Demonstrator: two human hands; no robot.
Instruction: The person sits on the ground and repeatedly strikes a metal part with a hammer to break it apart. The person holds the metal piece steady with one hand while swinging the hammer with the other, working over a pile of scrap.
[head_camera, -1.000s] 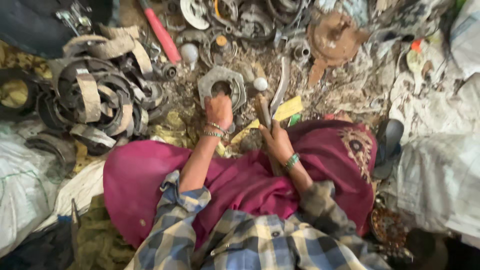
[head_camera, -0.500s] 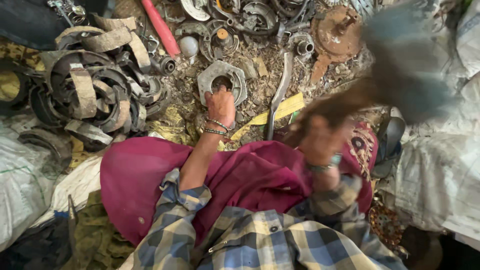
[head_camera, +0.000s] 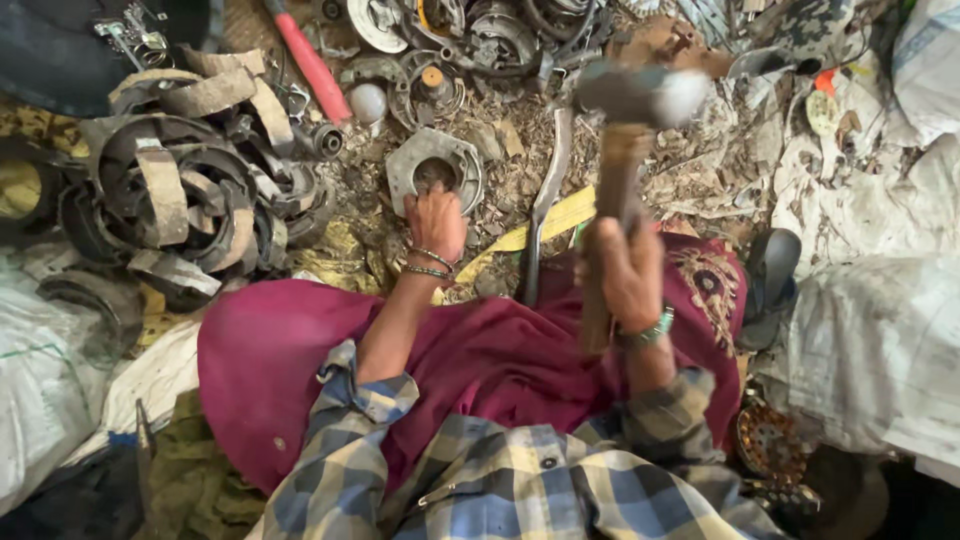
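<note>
My left hand (head_camera: 436, 222) rests on the near edge of a grey metal housing with a round hole (head_camera: 434, 168), lying on the littered ground. My right hand (head_camera: 622, 268) grips the wooden handle of a hammer (head_camera: 628, 110), raised in the air with its blurred metal head above and to the right of the housing. Both wrists wear bangles. A magenta cloth (head_camera: 300, 370) covers my lap below the hands.
A heap of curved brake shoes (head_camera: 180, 190) lies at the left. A red-handled tool (head_camera: 310, 62), a white ball (head_camera: 367, 102), a flat metal bar (head_camera: 545, 200), a yellow strap (head_camera: 540, 228) and scrap parts lie about. White sacks (head_camera: 880, 330) stand at the right.
My right hand has taken up the hammer from the ground and swung it upward; it now stands raised. The left hand has stayed on the metal housing.
</note>
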